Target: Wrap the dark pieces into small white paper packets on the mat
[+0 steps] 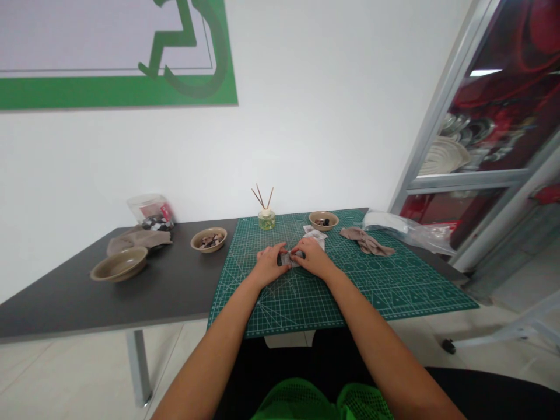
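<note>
My left hand and my right hand meet over the middle of the green cutting mat. Between their fingertips is a small greyish, thin piece that looks like a little bag; its exact kind is too small to tell. Both hands are closed on it, one at each side. Just behind my right hand lie some small white packets, partly covered by that hand. Farther back on the mat stands a tan bowl with small dark and brown pieces in it.
A reed diffuser stands at the mat's back edge. Crumpled brown gloves and a clear plastic bag lie right. Leftward are a bowl of pieces, another bowl, brown cloth and a clear tub.
</note>
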Tool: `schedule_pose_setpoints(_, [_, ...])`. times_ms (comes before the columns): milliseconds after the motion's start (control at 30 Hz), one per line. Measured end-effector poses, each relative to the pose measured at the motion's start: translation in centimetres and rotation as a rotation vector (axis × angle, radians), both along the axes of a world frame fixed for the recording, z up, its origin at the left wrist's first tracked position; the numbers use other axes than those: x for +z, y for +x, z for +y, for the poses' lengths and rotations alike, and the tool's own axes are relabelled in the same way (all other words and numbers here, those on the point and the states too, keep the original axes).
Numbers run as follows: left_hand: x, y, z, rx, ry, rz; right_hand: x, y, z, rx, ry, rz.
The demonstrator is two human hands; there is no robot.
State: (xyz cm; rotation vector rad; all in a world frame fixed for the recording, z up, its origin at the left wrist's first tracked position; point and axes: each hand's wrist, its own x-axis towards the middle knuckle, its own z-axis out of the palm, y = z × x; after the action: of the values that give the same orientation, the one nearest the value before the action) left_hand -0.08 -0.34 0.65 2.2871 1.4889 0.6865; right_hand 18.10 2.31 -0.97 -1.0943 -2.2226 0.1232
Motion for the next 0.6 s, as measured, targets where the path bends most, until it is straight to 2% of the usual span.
schedule_pose_setpoints(133, [-0.03,0.0,0.02,0.004,-0.007,-0.009,-0.1,0.32,0.08,-0.133,0.041,0.001])
schedule_pose_setpoints(300, [-0.2,-0.02,0.15,0.0,0.007,-0.015,-0.04,-0.04,-0.21,0.021,0.028,-0.003])
schedule_pose_setpoints(367, [-0.25,-0.04,0.17,0.003,0.005,-0.015,-0.05,-0.17,-0.12,-0.001,0.033,-0.007])
schedule_pose_setpoints(500, [-0.25,-0.04,0.14,0.004,-0.002,-0.023,-0.18,0.21,0.03,-0.134,0.057,-0.001])
schedule_pose_setpoints(600, [-0.18,-0.04,0.09,0.0,-0.005,-0.028,-0.21,0.28,-0.09,-0.057,0.037,0.001])
